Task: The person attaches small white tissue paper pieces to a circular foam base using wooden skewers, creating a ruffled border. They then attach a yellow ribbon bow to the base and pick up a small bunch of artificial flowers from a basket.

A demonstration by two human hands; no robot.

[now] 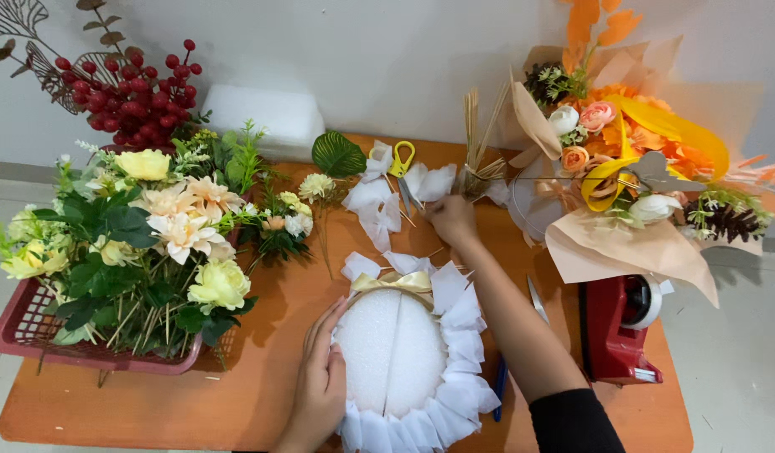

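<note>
Orange bench (pixel 236 394) against a white wall: your left hand (pixel 320 377) lies spread and flat against the foam disc (pixel 389 352) near you, while your right hand (pixel 451 220) reaches beyond it, fingers pressed on white fabric pieces (pixel 379 205) just left.

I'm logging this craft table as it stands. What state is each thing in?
Foam disc: flat on the table, edged with white frill.
Gold bow: tied, at the disc's top edge.
Left hand: open, resting on the disc's side.
Right hand: reaching among white fabric pieces; grip unclear.
Scissors: lying unused.
Red basket: full of flowers.
Bouquet: wrapped.
</note>
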